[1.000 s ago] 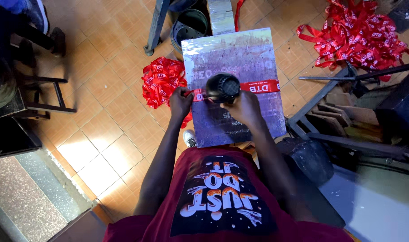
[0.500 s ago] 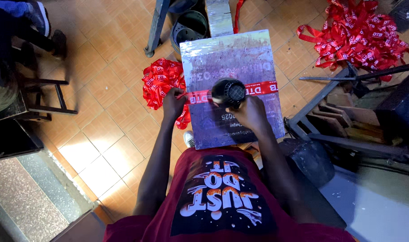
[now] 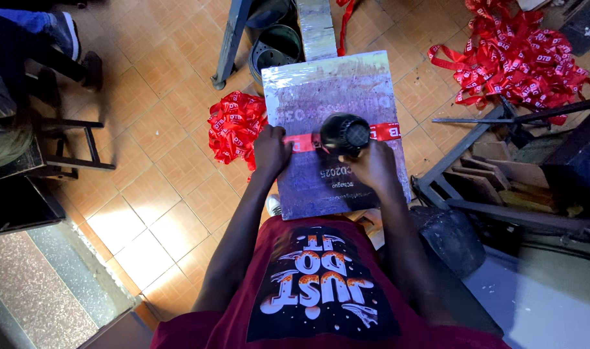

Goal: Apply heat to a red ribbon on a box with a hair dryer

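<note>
The right hand (image 3: 371,169) is covering the black tool's (image 3: 344,134) handle; the left hand (image 3: 271,150) is hiding part of the red ribbon (image 3: 388,131).
</note>
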